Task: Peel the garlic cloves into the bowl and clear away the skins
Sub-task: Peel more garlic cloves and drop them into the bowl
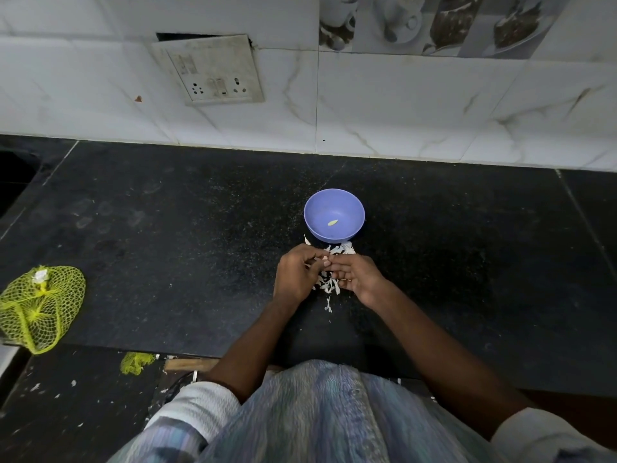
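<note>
A blue-purple bowl (334, 216) stands on the black counter (200, 245), with one small pale clove (333, 222) lying in it. Just in front of the bowl, my left hand (297, 274) and my right hand (359, 277) meet fingertip to fingertip. Between them they pinch a small garlic clove (324, 262), mostly hidden by the fingers. White garlic skins (329, 285) lie scattered under and between my hands. More skins (342, 250) sit against the bowl's near side.
A yellow mesh bag (40, 307) lies at the counter's left front edge. A scrap of yellow mesh (136, 362) sits on the floor below the edge. The tiled wall carries a socket plate (208, 73) behind the counter.
</note>
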